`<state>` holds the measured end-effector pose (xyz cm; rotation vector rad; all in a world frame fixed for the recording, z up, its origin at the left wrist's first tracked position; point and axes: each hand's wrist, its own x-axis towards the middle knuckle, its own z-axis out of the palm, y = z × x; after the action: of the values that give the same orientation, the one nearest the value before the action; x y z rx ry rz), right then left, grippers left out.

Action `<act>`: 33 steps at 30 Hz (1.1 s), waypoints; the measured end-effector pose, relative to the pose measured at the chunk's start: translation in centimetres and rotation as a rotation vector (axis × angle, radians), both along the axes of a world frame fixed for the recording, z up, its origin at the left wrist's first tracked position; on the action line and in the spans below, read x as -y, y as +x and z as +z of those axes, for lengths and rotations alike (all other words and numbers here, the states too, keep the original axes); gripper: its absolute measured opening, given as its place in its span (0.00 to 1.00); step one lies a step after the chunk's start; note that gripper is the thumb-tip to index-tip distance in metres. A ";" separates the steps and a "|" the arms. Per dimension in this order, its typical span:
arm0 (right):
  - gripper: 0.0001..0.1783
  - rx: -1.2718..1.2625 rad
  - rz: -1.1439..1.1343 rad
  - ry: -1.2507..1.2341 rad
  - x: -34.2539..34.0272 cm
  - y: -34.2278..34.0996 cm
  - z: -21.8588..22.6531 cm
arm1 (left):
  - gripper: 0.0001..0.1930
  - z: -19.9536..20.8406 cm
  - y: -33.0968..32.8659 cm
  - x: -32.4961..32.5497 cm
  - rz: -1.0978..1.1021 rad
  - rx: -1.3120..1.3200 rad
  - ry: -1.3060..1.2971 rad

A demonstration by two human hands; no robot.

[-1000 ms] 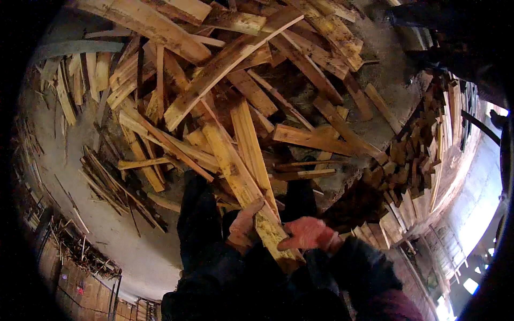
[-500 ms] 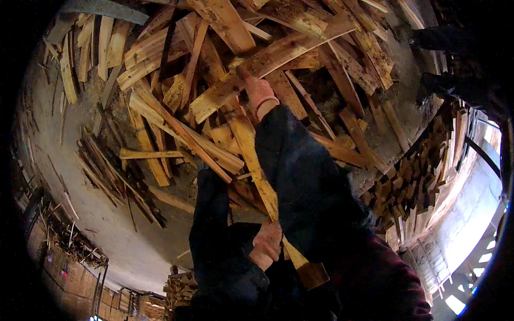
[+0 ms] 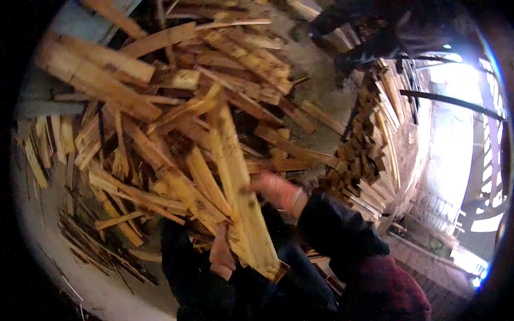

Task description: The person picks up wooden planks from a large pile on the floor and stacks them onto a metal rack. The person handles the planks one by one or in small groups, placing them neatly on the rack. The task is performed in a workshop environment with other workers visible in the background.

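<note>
Two long yellow-brown planks lie together in front of me, slanting down toward my lap. My left hand (image 3: 221,254), in a pinkish glove, grips the lower end of the left plank (image 3: 187,187); its fingertips are partly hidden. Over that one lies a broader plank (image 3: 231,152), its lower end close to my body. My right hand (image 3: 278,192), in an orange-pink glove, is at the right edge of the broader plank. Motion smears its fingers, so I cannot tell whether they close on the wood.
A heap of loose planks and offcuts (image 3: 249,61) spreads ahead. Thin sticks (image 3: 85,241) lie on the floor at the left. Stacked wood pieces (image 3: 358,155) stand at the right. A dark-clothed person's leg (image 3: 369,51) shows at the far right.
The view has swung to the right. The plank my right hand held crosswise now lies lengthwise over the left-hand plank. My right hand has come down nearer to my body.
</note>
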<state>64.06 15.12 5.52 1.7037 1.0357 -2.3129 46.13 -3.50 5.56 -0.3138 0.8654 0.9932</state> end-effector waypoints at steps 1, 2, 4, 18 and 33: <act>0.27 0.108 0.260 0.045 0.6 -1.6 3.9 | 0.29 0.4 -0.5 -0.4 -0.007 0.077 -0.098; 0.26 0.198 0.279 0.060 2.8 -2.0 6.0 | 0.30 1.2 0.2 -1.5 -0.026 0.192 -0.184; 0.26 0.310 0.078 0.058 8.7 -1.7 6.9 | 0.32 2.7 2.1 -2.7 -0.075 0.297 -0.250; 0.34 -0.032 -0.018 0.252 9.9 10.2 29.3 | 0.31 25.2 10.5 -4.4 -0.319 0.052 0.068; 0.41 -0.669 -0.513 0.940 5.4 16.0 49.4 | 0.33 45.5 14.9 -11.2 -0.173 -0.683 0.960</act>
<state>80.06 9.71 54.90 1.5129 2.3418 -3.1168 61.04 7.66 51.07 0.9491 0.8878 1.2528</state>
